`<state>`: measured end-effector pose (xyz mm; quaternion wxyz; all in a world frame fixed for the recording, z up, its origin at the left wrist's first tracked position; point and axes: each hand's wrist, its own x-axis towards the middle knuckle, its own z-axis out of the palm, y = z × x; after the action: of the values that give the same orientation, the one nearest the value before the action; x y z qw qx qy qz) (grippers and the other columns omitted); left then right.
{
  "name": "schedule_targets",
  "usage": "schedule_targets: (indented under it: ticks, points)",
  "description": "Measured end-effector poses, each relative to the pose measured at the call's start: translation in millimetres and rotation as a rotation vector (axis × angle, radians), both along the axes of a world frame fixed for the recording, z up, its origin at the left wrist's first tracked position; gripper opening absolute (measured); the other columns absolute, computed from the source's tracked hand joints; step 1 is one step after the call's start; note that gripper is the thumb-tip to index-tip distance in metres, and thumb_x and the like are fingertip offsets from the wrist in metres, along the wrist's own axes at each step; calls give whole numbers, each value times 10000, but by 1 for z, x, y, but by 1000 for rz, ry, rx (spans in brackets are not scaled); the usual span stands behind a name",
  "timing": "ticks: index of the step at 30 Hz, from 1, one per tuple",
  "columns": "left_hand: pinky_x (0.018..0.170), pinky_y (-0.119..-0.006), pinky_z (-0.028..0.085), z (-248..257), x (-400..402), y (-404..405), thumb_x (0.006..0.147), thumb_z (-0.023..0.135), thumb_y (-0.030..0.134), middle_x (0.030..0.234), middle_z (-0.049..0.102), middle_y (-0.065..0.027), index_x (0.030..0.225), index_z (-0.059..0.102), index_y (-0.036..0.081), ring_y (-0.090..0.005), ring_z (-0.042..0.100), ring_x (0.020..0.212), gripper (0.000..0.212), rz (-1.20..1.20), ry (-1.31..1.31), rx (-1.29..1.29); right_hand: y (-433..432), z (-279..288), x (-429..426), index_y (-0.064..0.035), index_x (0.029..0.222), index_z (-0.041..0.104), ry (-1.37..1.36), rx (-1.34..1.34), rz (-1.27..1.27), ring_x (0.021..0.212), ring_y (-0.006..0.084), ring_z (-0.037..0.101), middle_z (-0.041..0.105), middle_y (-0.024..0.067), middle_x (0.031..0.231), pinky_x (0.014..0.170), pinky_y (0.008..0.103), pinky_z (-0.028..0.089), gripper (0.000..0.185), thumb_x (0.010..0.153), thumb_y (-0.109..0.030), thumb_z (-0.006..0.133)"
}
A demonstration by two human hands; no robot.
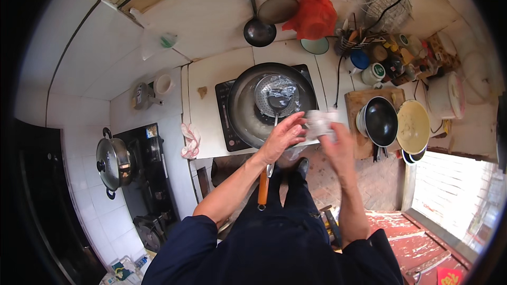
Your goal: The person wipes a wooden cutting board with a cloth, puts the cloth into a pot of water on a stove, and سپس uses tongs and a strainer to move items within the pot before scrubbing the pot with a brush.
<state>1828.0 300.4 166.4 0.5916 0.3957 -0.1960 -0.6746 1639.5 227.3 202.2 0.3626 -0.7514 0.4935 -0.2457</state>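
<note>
My right hand (338, 142) grips a white cloth (321, 123), blurred by motion, near the counter's front edge. Close to the cloth's left side, my left hand (283, 133) has its fingers apart and nothing in it. Beyond the hands, a large wok (243, 116) sits on a black induction cooker (223, 99). A round perforated metal strainer (262, 89) lies in the wok. Over it rests the bowl of a metal ladle (278, 101), whose wooden handle (263, 188) sticks out past the counter edge, under my left wrist. Whether wrist and ladle touch, I cannot tell.
On the right, a wooden cutting board (352, 103) carries a black bowl (381, 120) beside a yellow basin (413, 126). Jars (373, 73) crowd the back right. A crumpled cloth (191, 140) lies at the counter's left edge. A lidded pot (113, 164) stands farther left.
</note>
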Motion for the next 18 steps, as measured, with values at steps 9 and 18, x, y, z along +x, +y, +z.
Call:
schedule_targets:
  ticks: [9,18]
  points:
    - [1035,-437,399,-51,99,22,852,578,104,1248,571,-248,1260,559,-7,-385,534,1186,424,-85,-1515,115,81,-49,68,30,968,576,181,383,225,752,428,655,671,235,812,696,486,533,362,827,-275,710]
    - [1178,-500,210,-103,81,11,864,507,144,1563,165,-283,1471,235,-81,-453,145,1458,703,-749,-1789,379,110,-91,89,60,1036,556,82,517,60,854,439,665,671,276,852,777,487,522,364,778,-169,672]
